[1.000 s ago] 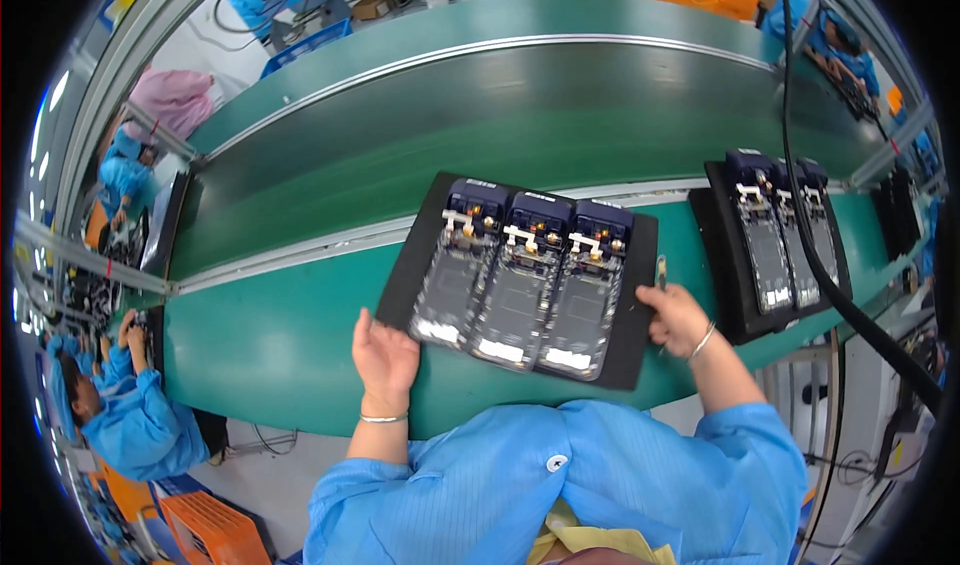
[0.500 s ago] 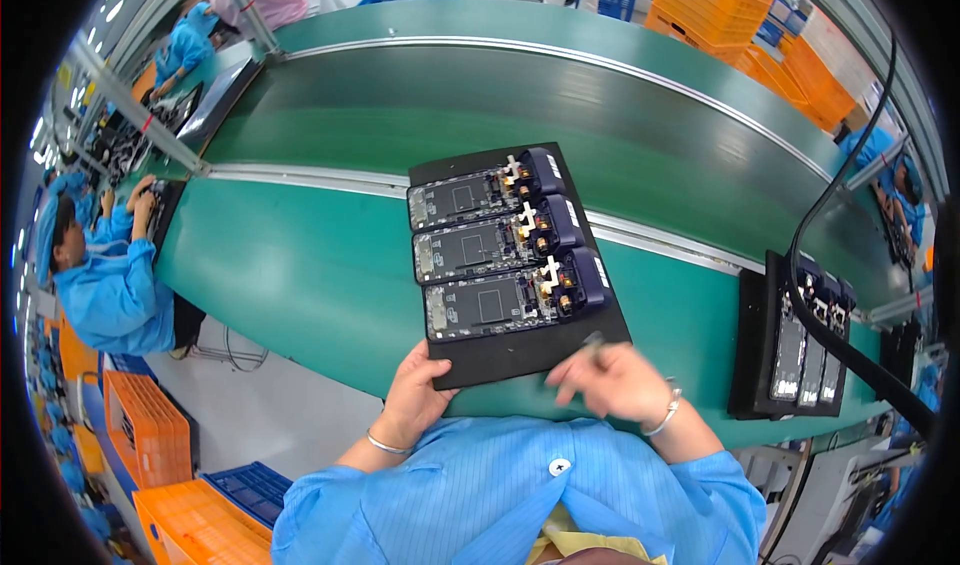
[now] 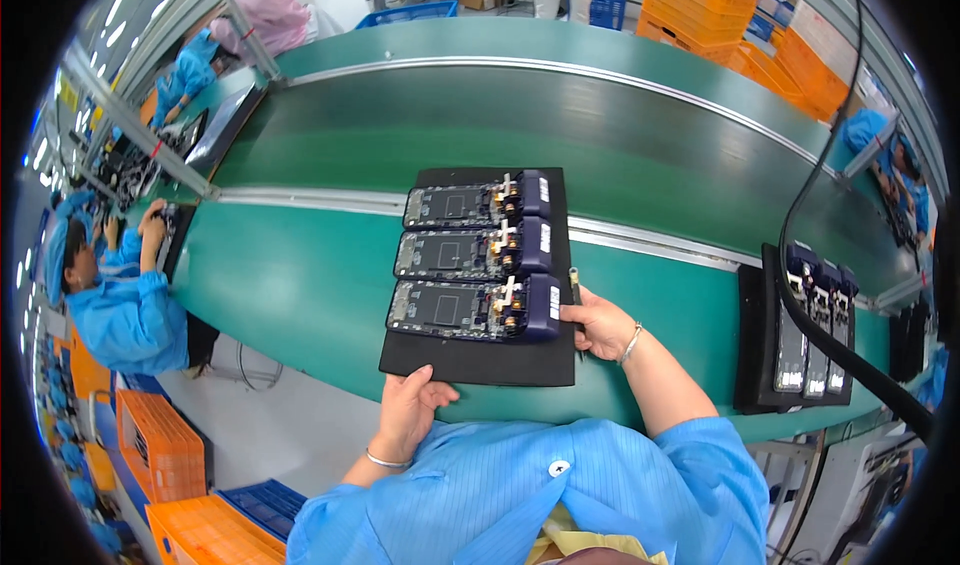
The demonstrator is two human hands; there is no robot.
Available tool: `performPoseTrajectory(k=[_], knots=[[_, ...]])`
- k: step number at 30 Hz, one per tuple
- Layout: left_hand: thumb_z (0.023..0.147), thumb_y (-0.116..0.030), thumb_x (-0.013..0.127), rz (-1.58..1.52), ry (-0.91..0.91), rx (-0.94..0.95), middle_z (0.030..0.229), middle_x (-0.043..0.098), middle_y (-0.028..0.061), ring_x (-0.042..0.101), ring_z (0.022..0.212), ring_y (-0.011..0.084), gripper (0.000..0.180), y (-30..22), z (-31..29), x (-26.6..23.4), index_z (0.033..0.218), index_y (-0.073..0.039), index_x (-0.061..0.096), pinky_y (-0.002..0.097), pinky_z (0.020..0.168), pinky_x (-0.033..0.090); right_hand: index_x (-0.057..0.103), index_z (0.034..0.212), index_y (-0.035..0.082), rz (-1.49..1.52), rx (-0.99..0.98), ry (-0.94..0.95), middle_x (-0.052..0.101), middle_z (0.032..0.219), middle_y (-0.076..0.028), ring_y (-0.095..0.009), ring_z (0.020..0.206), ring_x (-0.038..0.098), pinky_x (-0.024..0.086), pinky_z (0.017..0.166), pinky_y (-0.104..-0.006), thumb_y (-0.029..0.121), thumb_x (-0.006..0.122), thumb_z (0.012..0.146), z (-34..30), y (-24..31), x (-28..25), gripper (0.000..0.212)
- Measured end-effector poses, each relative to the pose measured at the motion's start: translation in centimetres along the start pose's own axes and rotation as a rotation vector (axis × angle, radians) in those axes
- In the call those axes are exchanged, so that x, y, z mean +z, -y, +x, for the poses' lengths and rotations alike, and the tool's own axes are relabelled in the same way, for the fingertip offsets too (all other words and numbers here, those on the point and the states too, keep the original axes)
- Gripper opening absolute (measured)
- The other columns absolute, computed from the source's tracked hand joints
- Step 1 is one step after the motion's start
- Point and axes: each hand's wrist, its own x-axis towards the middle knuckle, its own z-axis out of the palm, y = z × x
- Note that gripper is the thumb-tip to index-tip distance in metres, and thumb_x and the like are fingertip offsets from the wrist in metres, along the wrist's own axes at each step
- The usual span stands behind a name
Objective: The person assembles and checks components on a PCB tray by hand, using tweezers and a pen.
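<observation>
A flat black board [image 3: 480, 361] lies on the green bench in front of me. Three open electronic devices [image 3: 445, 305] rest side by side on it, circuit boards facing up, with dark blue housings [image 3: 541, 305] at their right ends. My left hand [image 3: 408, 413] has its thumb on the board's near left edge, fingers partly curled below that edge. At the right edge, my right hand [image 3: 600, 327] is closed, thumb against the board beside the nearest housing. A slim dark tool [image 3: 575, 283] with a pale tip sticks up from its fingers; its exact kind is unclear.
Another black board [image 3: 757, 350] with similar devices [image 3: 815, 340] stands to the right, crossed by a thick black cable [image 3: 850, 360]. A metal rail [image 3: 660, 244] runs behind my board. A person in blue [image 3: 125, 300] works at the left. Orange crates [image 3: 160, 445] stand at lower left.
The board has turned to lie squarer to me, its far end shifting nearer. My right hand has moved up from the near edge to the board's right side, with the slim tool.
</observation>
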Motion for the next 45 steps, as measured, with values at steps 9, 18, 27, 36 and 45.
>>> performPoseTrajectory(k=[9,18,27,36,45], knots=[[0.090,0.005,0.050,0.238,0.060,0.113,0.088,0.063,0.0167,0.062,0.053,0.0270,0.036,-3.0,0.0,0.8,0.124,0.001,0.041,0.0362,0.049,0.054,0.033,0.147,0.011,-0.118,-0.288,-0.163,0.057,0.089,0.002,-0.003,0.057,0.042,0.033,0.046,-0.0198,0.009,0.065,0.089,-5.1,-1.9,2.7,0.066],[0.088,0.001,0.055,0.286,0.667,-0.020,0.092,0.063,0.0178,0.063,0.051,0.0280,0.036,-8.3,3.0,12.7,0.121,0.003,0.041,0.0339,0.044,0.054,0.038,0.143,0.007,0.053,-0.724,-0.596,0.055,0.082,0.003,-0.003,0.056,0.042,0.036,0.047,-0.0188,0.010,0.068,0.088,-20.5,-1.0,8.0,0.063],[0.084,0.003,0.061,0.334,1.034,-0.286,0.081,0.059,0.0163,0.064,0.050,0.0312,0.039,4.7,7.7,34.3,0.113,0.002,0.037,0.0314,0.038,0.050,0.058,0.108,0.010,0.225,-1.075,-1.008,0.060,0.081,0.004,-0.003,0.051,0.049,0.036,0.042,-0.0171,0.013,0.065,0.091,-29.9,-2.9,-2.7,0.018],[0.092,-0.007,0.061,0.378,1.039,-0.273,0.080,0.063,0.0077,0.066,0.061,0.0190,0.014,12.2,8.7,38.7,0.102,-0.004,0.051,0.0278,0.048,0.054,0.058,0.080,0.007,0.060,-0.773,-1.460,0.058,0.065,0.002,-0.008,0.048,0.049,0.036,0.043,-0.0231,0.022,0.072,0.087,-32.3,-4.5,-7.7,0.022],[0.088,-0.012,0.060,1.402,0.558,1.202,0.134,0.049,0.0205,0.048,0.120,0.0344,0.050,9.6,19.1,23.2,0.135,-0.003,0.048,0.0453,0.101,0.041,0.066,0.095,0.004,-0.811,-0.848,-1.294,0.067,0.077,-0.006,-0.015,0.069,0.064,0.050,0.062,-0.0287,0.013,0.063,0.092,-29.5,-7.0,-0.2,0.010]])
